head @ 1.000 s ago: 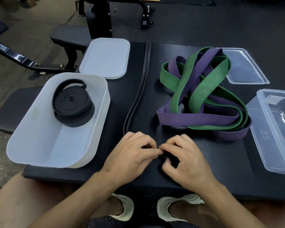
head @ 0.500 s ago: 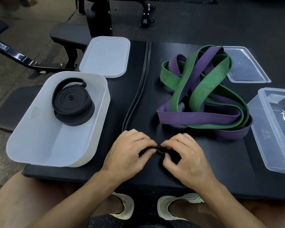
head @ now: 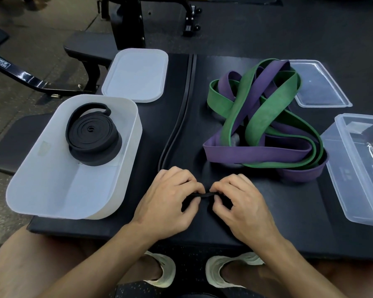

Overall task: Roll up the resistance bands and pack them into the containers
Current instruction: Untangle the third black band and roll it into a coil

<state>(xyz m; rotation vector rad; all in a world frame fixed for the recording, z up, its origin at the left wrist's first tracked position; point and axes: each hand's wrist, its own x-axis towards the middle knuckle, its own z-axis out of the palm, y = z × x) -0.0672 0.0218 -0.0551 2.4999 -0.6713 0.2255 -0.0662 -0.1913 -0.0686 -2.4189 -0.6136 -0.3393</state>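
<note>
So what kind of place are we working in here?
Most likely a gym: a padded bench beside the mat, a black machine frame on rubber flooring, and resistance bands.

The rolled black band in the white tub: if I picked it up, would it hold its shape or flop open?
Probably it would loosen: the rolled black band has its outer end arching free of the coil. It looks like soft rubber, so it is likely floppy yet grippy, not slippery. Lying flat in the white tub, it seems unlikely to roll.
</note>
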